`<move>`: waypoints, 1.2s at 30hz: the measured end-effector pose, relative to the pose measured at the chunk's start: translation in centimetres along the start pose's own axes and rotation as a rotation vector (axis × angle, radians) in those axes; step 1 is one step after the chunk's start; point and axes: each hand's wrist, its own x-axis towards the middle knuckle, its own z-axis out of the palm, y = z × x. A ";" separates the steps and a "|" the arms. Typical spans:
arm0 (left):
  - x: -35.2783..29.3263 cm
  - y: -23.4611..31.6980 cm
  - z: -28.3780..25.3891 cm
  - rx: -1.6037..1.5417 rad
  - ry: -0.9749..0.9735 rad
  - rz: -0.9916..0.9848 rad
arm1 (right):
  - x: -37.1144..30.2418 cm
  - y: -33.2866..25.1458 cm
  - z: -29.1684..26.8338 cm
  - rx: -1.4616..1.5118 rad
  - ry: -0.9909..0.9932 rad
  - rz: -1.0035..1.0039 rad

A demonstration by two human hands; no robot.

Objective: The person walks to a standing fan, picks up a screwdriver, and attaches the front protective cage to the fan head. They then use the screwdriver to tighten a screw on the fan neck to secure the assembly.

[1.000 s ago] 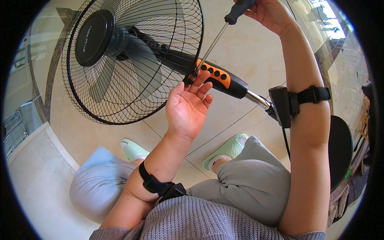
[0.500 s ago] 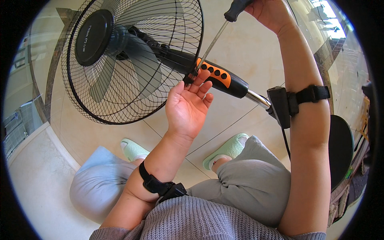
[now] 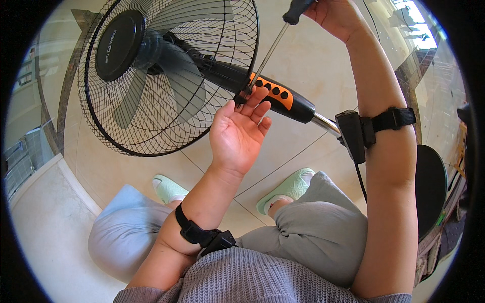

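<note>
A black standing fan [image 3: 119, 45] leans across the upper left, its wire guard tipped toward me and its grey blades showing through. My left hand [image 3: 236, 136], palm up, pinches a small black clip [image 3: 242, 97] at the guard's right rim between thumb and fingers. A screwdriver [image 3: 271, 49] slants down to that clip; its tip is hard to make out among the fingertips. At the top edge, my right hand [image 3: 336, 20] is closed on the dark screwdriver handle, partly cut off by the frame. Just behind the clip lies the orange control panel [image 3: 286, 100] with black buttons.
A silver pole [image 3: 326, 123] runs from the fan's body toward the round black base [image 3: 429, 192] at right, partly behind my right forearm. My slippered feet [image 3: 293, 187] stand on the tiled floor [image 3: 217, 202]. A white surface [image 3: 55, 217] borders the left.
My right hand and the screwdriver handle have shifted very slightly left. The fan's guard has moved a touch up and right, with the left hand still at the clip.
</note>
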 end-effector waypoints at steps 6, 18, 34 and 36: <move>-0.1 0.1 0.1 -0.001 0.004 -0.023 | 0.1 -0.4 -0.2 -0.114 0.070 0.079; -0.1 0.1 0.1 -0.002 0.000 -0.027 | -1.3 -1.1 0.9 -0.050 0.093 0.068; -0.1 0.0 0.2 0.006 0.008 -0.006 | 0.1 0.3 -1.1 0.158 -0.016 0.056; 0.0 0.1 0.2 -0.002 -0.012 -0.019 | 0.7 0.6 -1.2 0.109 0.015 0.112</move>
